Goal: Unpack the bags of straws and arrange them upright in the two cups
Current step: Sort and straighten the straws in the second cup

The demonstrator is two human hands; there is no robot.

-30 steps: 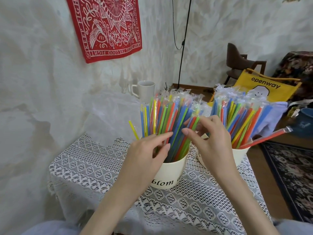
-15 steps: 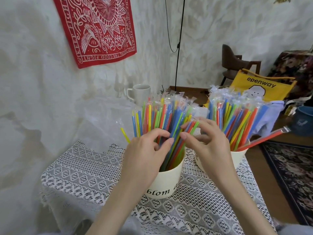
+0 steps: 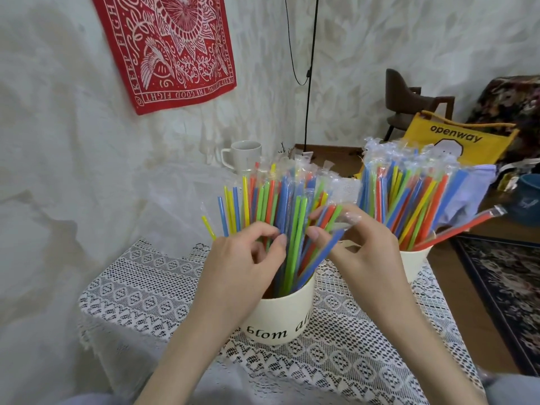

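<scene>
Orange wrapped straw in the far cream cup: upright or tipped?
Tipped: the orange wrapped straw leans far right over the far cream cup's rim.

Colourful wrapped straws (image 3: 287,217) stand upright in two cream cups (image 3: 280,317).

Home living room, lace tablecloth (image 3: 152,290), armchair (image 3: 406,97), patterned rug (image 3: 508,276)
</scene>
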